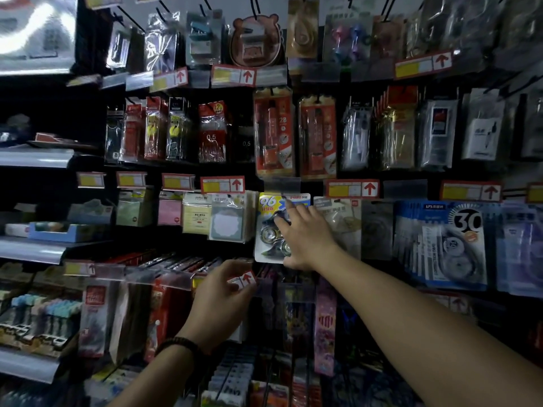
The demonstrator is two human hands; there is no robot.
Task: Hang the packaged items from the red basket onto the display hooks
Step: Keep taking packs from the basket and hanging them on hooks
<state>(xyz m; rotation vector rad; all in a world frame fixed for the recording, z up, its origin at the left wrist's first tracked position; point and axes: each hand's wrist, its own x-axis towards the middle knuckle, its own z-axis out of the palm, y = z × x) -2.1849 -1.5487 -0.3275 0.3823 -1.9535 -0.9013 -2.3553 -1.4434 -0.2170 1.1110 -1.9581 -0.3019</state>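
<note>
A correction-tape pack (269, 227) with a yellow "96" on its card hangs in the third row of the display wall, its top at a hook under a clear label holder (282, 183). My right hand (302, 233) is on this pack: the thumb sits under its lower right corner and the fingers spread over its front, index finger near the top. My left hand (220, 301) is lower down, fingers pinched on a price tag with a red arrow (245, 279) at the end of a hook. The red basket is out of view.
Hooks full of packaged stationery cover the wall: lead refills (211, 133), orange pencil packs (274, 133), sticky notes (227, 220), blue "30" correction tapes (449, 242). Shelves with boxed items (44, 251) jut out on the left. More packs hang below the hands.
</note>
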